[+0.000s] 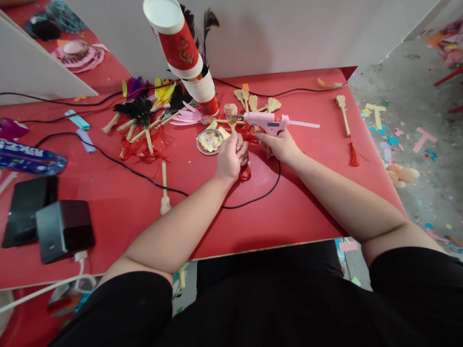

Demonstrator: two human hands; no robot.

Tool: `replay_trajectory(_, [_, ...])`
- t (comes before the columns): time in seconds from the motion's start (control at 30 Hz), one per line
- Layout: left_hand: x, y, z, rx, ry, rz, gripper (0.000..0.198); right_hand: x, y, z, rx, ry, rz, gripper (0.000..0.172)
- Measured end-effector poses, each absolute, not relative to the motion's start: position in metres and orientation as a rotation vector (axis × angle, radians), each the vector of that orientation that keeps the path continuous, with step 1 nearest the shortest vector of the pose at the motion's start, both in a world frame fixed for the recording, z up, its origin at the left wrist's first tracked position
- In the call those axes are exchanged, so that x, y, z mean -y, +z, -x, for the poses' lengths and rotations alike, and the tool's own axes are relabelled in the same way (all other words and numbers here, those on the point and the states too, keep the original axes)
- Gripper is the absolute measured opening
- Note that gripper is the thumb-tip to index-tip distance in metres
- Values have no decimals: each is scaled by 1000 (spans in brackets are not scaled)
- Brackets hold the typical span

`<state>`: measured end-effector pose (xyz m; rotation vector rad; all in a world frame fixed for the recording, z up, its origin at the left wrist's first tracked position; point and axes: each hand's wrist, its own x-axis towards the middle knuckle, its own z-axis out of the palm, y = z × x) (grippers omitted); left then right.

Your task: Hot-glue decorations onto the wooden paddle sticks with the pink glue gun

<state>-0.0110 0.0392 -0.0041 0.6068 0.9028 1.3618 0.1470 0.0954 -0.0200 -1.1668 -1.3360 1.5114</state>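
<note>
My right hand (280, 146) grips a pink glue gun (268, 122) with a white glue stick poking out to the right; its nozzle points left at the round head of a small wooden stick (230, 113). My left hand (232, 156) is closed round that stick's shaft, with a red tassel (245, 171) hanging below the fist. Both hands rest on the red table (289, 202). A round tin lid (210, 141) with yellowish glue scraps lies just left of my left hand.
A stack of red-and-white paper cups (184, 53) leans at the back. Feathered sticks (144, 118) lie to the left, plain wooden sticks (255, 101) behind the gun, one tasselled stick (345, 120) at right. A black cord (144, 176) crosses the table. Black devices (63, 229) sit at far left.
</note>
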Motion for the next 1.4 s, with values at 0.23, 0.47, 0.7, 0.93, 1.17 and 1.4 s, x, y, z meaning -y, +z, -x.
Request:
replay_trajectory(0.23, [-39,-1,10,-958,1348,-666,73,-93,-21,-147,1338,1496,1141,49])
replay_trajectory(0.47, [-39,0,12,-922,1335,-725,75,-91,-21,-148,1326,1512,1046,58])
replay_trajectory(0.7, [-40,-2,12,-910,1332,-712,72,-87,-25,-147,1292,1435,1030,53])
replay_trajectory(0.93, [-41,0,13,-933,1352,-677,76,-85,-21,-145,1271,1439,1058,47])
replay_trajectory(1.17, [-40,0,12,-946,1372,-651,77,-85,-21,-145,1263,1453,1077,43])
replay_trajectory(1.4, [-40,-1,12,-934,1373,-674,77,-85,-20,-145,1295,1465,1065,45])
